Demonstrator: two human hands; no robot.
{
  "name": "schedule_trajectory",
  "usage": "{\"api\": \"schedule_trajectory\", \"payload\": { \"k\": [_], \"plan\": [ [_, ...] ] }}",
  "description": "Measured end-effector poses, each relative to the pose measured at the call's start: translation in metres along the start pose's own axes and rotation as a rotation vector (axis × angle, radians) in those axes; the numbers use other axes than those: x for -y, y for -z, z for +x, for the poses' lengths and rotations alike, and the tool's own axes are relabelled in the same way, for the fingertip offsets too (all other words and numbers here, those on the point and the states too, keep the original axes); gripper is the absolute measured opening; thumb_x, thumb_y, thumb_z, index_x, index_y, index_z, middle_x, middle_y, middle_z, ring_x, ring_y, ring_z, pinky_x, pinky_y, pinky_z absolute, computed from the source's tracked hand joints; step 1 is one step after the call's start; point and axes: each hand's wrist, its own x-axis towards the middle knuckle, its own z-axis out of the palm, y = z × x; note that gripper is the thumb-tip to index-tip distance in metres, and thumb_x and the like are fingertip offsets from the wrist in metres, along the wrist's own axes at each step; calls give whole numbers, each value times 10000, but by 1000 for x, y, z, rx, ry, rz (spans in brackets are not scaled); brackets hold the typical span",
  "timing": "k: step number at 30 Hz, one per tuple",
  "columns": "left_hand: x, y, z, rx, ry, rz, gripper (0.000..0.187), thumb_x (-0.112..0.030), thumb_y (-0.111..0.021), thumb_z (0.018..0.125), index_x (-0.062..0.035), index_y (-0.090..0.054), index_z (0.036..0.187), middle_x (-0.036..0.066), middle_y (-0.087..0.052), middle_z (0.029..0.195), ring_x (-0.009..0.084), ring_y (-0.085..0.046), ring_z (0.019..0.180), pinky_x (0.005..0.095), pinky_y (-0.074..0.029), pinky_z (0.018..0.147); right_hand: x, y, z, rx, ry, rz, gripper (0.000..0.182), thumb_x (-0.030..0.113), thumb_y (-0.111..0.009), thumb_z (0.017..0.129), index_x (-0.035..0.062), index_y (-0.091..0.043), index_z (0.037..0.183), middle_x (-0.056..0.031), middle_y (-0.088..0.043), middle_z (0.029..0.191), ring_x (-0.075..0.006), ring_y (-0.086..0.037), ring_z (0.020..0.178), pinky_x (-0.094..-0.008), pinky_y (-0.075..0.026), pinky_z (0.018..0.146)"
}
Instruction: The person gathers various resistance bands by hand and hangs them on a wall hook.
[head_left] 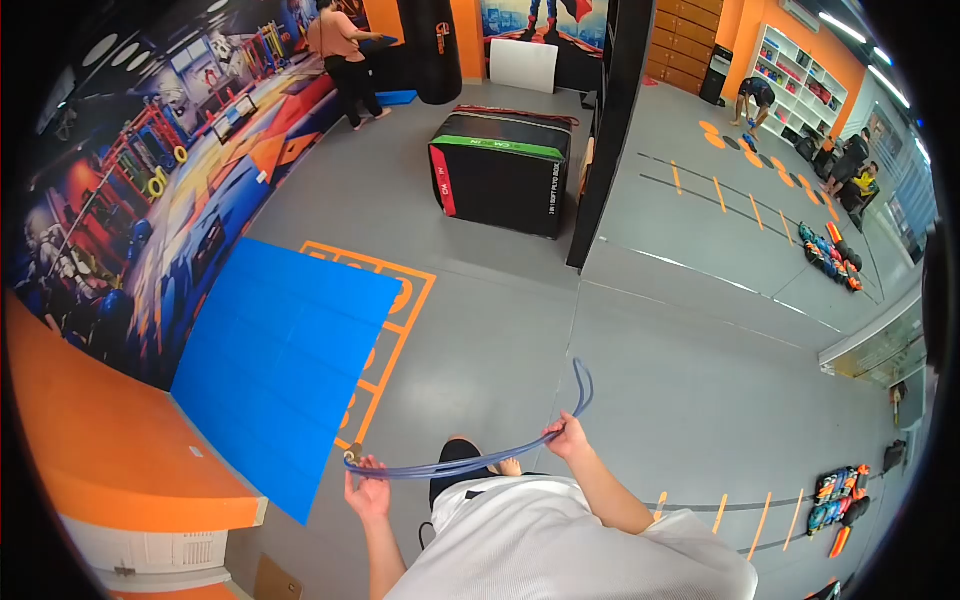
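Observation:
A smooth blue-grey cord (465, 467), like thin tubing and doubled into strands, hangs in a shallow curve between my two hands in front of my body. My left hand (370, 492) is closed around its left end, where a small brownish piece, too small to name, shows just above the fingers. My right hand (567, 437) grips the strands farther along, and a loop of cord sticks up beyond those fingers.
A blue mat (285, 350) lies to the left over orange floor markings (400, 325). Ahead stand a black soft plyo box (500, 180) and a punching bag (431, 50). One person (345, 60) is at the back left. A wall mirror (720, 230) reflects other people. Colourful gear (838, 498) sits right.

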Motion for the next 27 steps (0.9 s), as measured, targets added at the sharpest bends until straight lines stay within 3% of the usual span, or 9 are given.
{"api": "schedule_trajectory", "payload": {
  "k": [2,3,8,12,15,17,19,23,27],
  "plan": [
    [-2,23,-20,-69,8,-27,372,-328,-572,823,-21,-519,1026,75,-593,1057,218,-553,1057,413,-402,916,-6,11,-18,5,31,4,374,323,-360,939,143,-320,614,13,-249,471,-147,-278,442,-310,-325,525],
    [17,-32,100,-20,24,-39,372,-328,-572,823,-21,-519,1026,75,-593,1057,218,-553,1057,413,-402,916,38,-96,52,46,64,5,374,323,-360,939,143,-320,614,13,-249,471,-147,-278,442,-310,-325,525],
    [21,-83,228,-190,73,-64,376,-330,-569,823,-26,-519,1037,74,-604,1034,207,-560,1044,391,-410,906,60,-179,117,99,-23,142,388,318,-286,954,147,-287,605,18,-204,478,-143,-246,429,-307,-293,498],
    [29,-149,333,-130,140,-184,333,-277,-543,852,-19,-521,1061,87,-594,1091,205,-561,1054,383,-426,887,84,-262,159,55,-9,187,383,312,-288,950,150,-284,603,19,-205,478,-140,-238,422,-307,-287,500],
    [38,-188,408,-104,146,-93,273,-208,-498,882,-16,-523,1074,88,-595,1108,201,-558,1073,381,-435,896,113,-332,176,147,-3,274,342,324,-274,940,129,-315,663,-1,-257,504,-166,-290,459,-337,-332,537],
    [37,-196,456,-24,144,4,222,-150,-444,919,-26,-525,1084,82,-591,1127,196,-555,1084,392,-443,910,122,-387,158,121,129,235,385,380,-220,949,100,-335,710,-35,-334,566,-201,-357,530,-367,-377,596],
    [43,-231,495,-10,169,188,195,-125,-432,936,-39,-528,1083,75,-591,1131,197,-550,1093,398,-441,929,138,-411,176,124,148,277,417,410,-196,950,85,-346,736,-50,-368,611,-216,-375,564,-385,-389,624],
    [80,-309,553,-15,117,237,182,-115,-468,929,-45,-508,1092,72,-553,1189,210,-505,1150,399,-410,986,187,-438,239,61,163,357,485,476,-182,950,58,-379,804,-78,-449,716,-231,-438,635,-421,-427,682],
    [129,-372,617,44,95,201,179,-106,-483,920,-58,-505,1091,65,-540,1204,208,-471,1187,413,-388,1010,242,-480,309,-41,168,370,444,406,-220,968,38,-420,820,-92,-512,755,-239,-522,699,-419,-460,729]
  ]
}}
